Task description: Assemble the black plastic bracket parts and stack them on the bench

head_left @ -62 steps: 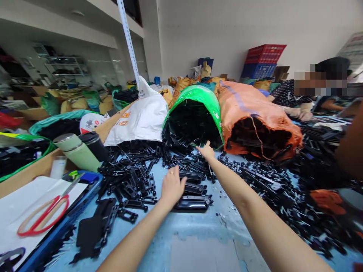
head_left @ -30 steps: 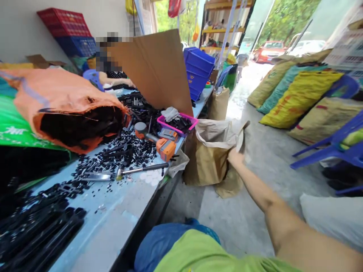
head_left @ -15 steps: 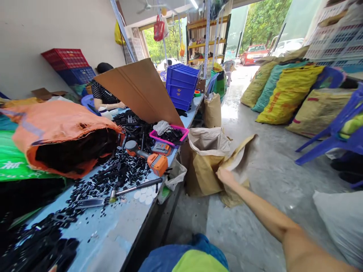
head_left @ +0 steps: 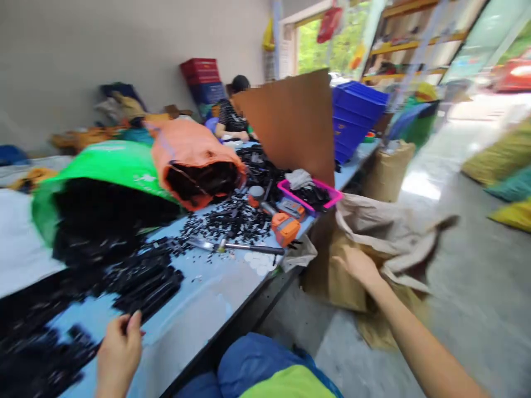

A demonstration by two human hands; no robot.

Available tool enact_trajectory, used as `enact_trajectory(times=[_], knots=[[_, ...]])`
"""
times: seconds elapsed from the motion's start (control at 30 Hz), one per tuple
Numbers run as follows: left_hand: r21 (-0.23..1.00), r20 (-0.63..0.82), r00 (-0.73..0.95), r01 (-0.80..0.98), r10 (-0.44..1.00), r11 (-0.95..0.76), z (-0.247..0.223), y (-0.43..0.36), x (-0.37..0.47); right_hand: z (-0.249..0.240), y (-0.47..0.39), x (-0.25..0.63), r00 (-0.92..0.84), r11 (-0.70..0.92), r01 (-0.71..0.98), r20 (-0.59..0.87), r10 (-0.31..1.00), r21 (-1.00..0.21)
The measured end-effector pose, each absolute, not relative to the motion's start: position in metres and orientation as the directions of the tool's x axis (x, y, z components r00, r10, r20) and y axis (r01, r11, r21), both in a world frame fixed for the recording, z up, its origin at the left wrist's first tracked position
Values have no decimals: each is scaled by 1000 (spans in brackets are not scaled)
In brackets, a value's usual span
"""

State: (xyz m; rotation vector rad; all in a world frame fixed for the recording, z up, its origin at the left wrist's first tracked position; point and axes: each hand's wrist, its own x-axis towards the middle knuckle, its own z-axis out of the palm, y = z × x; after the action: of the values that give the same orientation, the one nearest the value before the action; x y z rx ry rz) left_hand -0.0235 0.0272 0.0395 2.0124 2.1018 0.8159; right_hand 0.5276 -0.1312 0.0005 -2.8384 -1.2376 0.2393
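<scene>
My left hand point(head_left: 119, 351) is at the lower left over the blue tabletop, thumb and fingers pinched together. Dark pieces lie right beside it, and whatever sits between the fingertips cannot be made out. In front of it are heaped long black plastic parts point(head_left: 145, 293). My right hand point(head_left: 359, 266) is against the side of an open tan sack point(head_left: 348, 290) standing on the floor by the table. Motion blurs its fingers, so their grip on the sack is unclear. The sack's pale mouth point(head_left: 373, 218) spreads wide behind the hand.
On the table point(head_left: 207, 309) lie an orange cordless tool point(head_left: 285, 228), a hammer point(head_left: 253, 248), small loose parts and a pink-rimmed basket point(head_left: 336, 198). Green point(head_left: 105, 166) and orange point(head_left: 186, 143) sacks hold black parts. A person point(head_left: 232, 113) sits behind the cardboard sheet point(head_left: 294, 121).
The view has swung left. My left hand has come into full view beside the black parts. My right hand has stayed at the tan sack, whose mouth now spreads wider.
</scene>
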Motion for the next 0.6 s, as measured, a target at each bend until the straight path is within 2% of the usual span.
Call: enact_trajectory(times=[0.07,0.1,0.17,0.2,0.27,0.37,0.43,0.6], knots=[[490,259,-153,872,954,6,25,20,-40,18,-77,460,356,-374,880,-116,927,-294],[488,266,-145,873,953,-4,18,15,-46,25,-52,423,164,-181,901,-76,983,-395],[438,298,-94,898,950,-48,4,2,-51,35,-5,348,-180,170,835,33,983,-523],[402,302,-64,913,951,-66,-3,-4,-51,36,17,313,-303,297,788,80,950,-540],[321,292,-3,942,956,-95,-15,-16,-47,35,63,249,-440,438,738,126,889,-514],[220,306,41,969,951,-113,-27,-26,-39,27,128,173,-492,496,747,134,860,-444],[200,342,40,973,939,-114,-31,-29,-37,22,166,137,-467,482,774,144,873,-412],[223,412,30,966,911,-133,-36,-30,-42,17,236,92,-237,280,890,160,958,-359]])
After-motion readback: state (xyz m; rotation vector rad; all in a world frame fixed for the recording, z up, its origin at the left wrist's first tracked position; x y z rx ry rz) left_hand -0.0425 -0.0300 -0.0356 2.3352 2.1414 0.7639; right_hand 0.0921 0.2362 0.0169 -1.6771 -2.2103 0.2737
